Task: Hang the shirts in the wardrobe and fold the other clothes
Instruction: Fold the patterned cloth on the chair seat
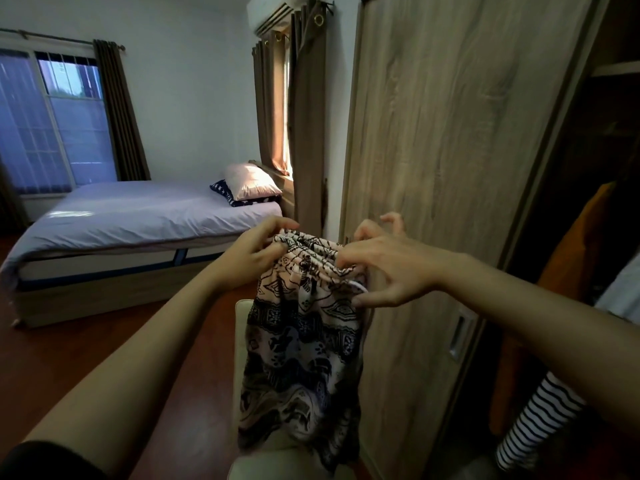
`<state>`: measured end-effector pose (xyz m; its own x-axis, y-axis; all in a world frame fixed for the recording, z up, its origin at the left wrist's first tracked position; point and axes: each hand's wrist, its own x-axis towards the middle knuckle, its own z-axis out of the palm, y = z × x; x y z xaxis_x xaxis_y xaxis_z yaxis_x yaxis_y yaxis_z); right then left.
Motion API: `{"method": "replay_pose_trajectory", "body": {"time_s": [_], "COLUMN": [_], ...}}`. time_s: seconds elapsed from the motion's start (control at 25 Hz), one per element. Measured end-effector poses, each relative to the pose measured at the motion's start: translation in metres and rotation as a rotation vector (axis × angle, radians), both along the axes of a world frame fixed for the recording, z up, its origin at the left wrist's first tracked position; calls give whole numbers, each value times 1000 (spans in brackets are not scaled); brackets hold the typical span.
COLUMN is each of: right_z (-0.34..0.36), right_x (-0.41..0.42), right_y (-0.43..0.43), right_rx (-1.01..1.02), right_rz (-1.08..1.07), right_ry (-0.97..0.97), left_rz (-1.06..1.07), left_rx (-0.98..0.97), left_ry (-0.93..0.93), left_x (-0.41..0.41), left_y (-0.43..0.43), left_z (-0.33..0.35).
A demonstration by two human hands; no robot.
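Observation:
A patterned pink-and-black garment (pixel 301 344) with a gathered elastic waistband hangs in front of me. My left hand (pixel 252 252) pinches the left end of the waistband. My right hand (pixel 388 268) grips the right end, fingers partly spread. The cloth drops down over a pale seat (pixel 277 465) below. The wardrobe (pixel 450 150) stands right behind the garment, its sliding door pulled across; the open side at right shows an orange garment (pixel 575 258) and a black-and-white striped one (pixel 540 414) hanging inside.
A bed (pixel 131 216) with a light sheet and two pillows (pixel 249 185) lies at the left, across a red-brown floor (pixel 62 355). Curtained windows are behind the bed and beside the wardrobe. An air conditioner (pixel 273 12) is mounted high on the wall.

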<state>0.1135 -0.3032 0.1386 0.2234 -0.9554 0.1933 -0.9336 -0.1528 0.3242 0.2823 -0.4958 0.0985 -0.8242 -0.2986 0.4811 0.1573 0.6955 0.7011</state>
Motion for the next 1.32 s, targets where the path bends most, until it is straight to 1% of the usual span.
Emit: {"method": "replay_pose_trajectory", "body": {"time_s": [0.04,0.12,0.2,0.28,0.32,0.4,0.48,0.6,0.64,0.76,0.8,0.88,0.96,1.08,1.12,1.16,1.24,1.32], "right_z": [1,5,9,8,5,-5,-20,-50,-64,-102,-116,-152,-189,-224,-232,-238,-250,-259], "right_x": [-1,-8,-14,-16,-14,-11,-12,-20,-22,-29,-29,-30,-27,-30,-34,-37,-43,-51], "right_y": [-1,-1,-1,-4,-5,-7,-8,-15,-19,-35,-38,-49,-59,-67,-69,-71,-73,-75], "right_rx": [11,-29,-111,-172,-176,-174,-212,-242,-244,-252,-232,-161,-128,-146,-155,-161,-192,-260], "right_rz": [-41,-125,-186,-174,-173,-166,-155,-180,-194,-239,-238,-258,-254,-284,-296,-312,-337,-344], "right_ry": [-102,-213,-327,-497,-567,-659,-772,-969,-1002,-1008,-1012,-1095,-1195,-1301,-1334,-1367,-1401,-1450], "left_rz": [-13,-14,63,153,181,186,152,93,96,99,96,137,174,272,249,214,164,139], "left_rx": [-13,-68,-178,-285,-302,-308,-326,-226,-217,-193,-202,-223,-315,-633,-666,-631,-493,-335], "left_ry": [4,37,94,169,189,163,103,1,-47,-251,-325,-465,-554,-679,-727,-778,-864,-880], "left_x": [-1,-3,-9,-15,-17,-19,-16,-11,-10,-12,-10,-12,-19,-32,-38,-45,-63,-78], "left_y": [-1,-1,0,5,6,4,-1,-6,-8,-29,-32,-37,-33,-21,-18,-15,-8,5], "left_z": [-1,-3,-2,1,2,3,-2,-16,-25,-46,-56,-85,-116,-139,-141,-143,-151,-158]}}
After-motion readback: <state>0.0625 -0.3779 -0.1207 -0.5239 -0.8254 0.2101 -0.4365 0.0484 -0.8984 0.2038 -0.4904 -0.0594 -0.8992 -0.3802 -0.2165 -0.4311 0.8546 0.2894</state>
